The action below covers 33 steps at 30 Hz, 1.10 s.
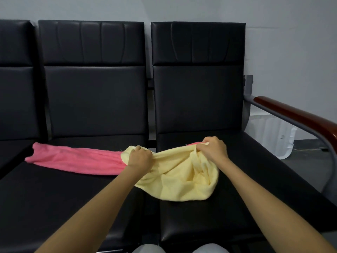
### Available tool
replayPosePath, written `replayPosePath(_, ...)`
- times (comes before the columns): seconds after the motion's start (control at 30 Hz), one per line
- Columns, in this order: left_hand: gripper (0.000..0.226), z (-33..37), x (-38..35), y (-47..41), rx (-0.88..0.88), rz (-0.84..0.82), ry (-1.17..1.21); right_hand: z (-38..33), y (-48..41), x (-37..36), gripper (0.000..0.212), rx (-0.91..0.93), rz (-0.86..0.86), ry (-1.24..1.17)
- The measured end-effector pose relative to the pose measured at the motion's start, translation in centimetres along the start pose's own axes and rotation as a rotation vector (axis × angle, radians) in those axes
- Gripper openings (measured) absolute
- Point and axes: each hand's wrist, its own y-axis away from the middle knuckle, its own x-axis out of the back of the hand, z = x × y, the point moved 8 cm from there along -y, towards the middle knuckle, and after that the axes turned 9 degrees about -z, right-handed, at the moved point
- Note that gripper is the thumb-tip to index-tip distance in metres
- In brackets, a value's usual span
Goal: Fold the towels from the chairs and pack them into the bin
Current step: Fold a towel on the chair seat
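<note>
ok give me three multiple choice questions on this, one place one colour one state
1. The pink towel lies: A in a drawer; B on a black chair seat; C on a table.
2. The towel gripped by the left hand and right hand is: A pale yellow; B green; C white.
3. That yellow towel is: A neatly folded; B crumpled, unfolded; C hanging on a hook.
Answers: 1 B, it stretches across the seat cushion. 2 A, the cloth in both fists is yellow. 3 B, it sags in loose bunches between the hands.
</note>
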Motion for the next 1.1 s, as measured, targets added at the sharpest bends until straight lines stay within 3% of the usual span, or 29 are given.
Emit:
replayPosePath(0.13, 0.033, 3.6, 1.3, -0.6, -0.005, 0.071, 0.03, 4.7, 0.4, 4.1, 0.021, -0.204, 0.306, -0.036)
replayPosePath(0.23, 0.032, 6.8, 3.0, -0.6, -0.062, 0.159, 0.045, 8.2, 1.3, 6.4, 0.019, -0.327, 0.417, -0.083)
replayPosePath(0.3, 0.026, 8.7, 4.2, -0.3, -0.106, 0.225, 0.058, 9.9, 1.2, 6.7, 0.033, -0.352, 0.327, -0.061)
replayPosePath(0.43, 0.023, 10.9, 7.6, 0.3, -0.16, 0.312, 0.225, 10.5, 1.0, 6.3, 0.097, -0.382, -0.031, 0.135)
replayPosePath(0.47, 0.02, 11.1, 8.9, 0.4, -0.16, 0.341, 0.33, 10.3, 1.0, 6.7, 0.097, -0.392, -0.08, 0.227)
replayPosePath(0.53, 0.016, 10.6, 10.9, 0.3, -0.161, 0.383, 0.565, 8.6, 0.6, 7.6, 0.061, -0.336, -0.079, 0.389)
replayPosePath(0.6, 0.027, 10.5, 12.4, -0.4, -0.169, 0.336, 0.765, 6.2, 0.0, 8.8, 0.023, -0.195, 0.002, 0.324)
replayPosePath(0.73, 0.023, 11.0, 14.7, -1.2, -0.291, 0.136, 0.988, 1.6, -0.7, 10.1, 0.019, 0.08, 0.02, -0.108)
replayPosePath(0.8, 0.025, 11.9, 16.0, -0.6, -0.426, 0.125, 0.895, -0.4, -0.4, 8.2, 0.043, 0.178, -0.229, -0.109)
replayPosePath(0.83, 0.027, 12.0, 16.6, -0.2, -0.472, 0.165, 0.866, -0.9, 0.0, 6.9, 0.041, 0.186, -0.364, -0.08)
replayPosePath(0.87, 0.028, 11.9, 17.1, 0.2, -0.507, 0.212, 0.857, -0.9, 0.0, 6.0, 0.026, 0.19, -0.429, -0.047)
replayPosePath(0.9, 0.028, 11.7, 17.4, 0.6, -0.53, 0.249, 0.85, -0.9, -0.2, 6.0, 0.007, 0.193, -0.39, -0.01)
replayPosePath(1.03, 0.007, 10.1, 16.7, 0.5, -0.502, 0.223, 0.678, 0.3, -1.0, 10.7, 0.031, 0.092, 0.184, -0.098)
replayPosePath(1.1, 0.005, 9.1, 15.6, -0.3, -0.431, 0.155, 0.581, 0.7, -0.9, 12.3, 0.035, 0.087, 0.321, -0.26)
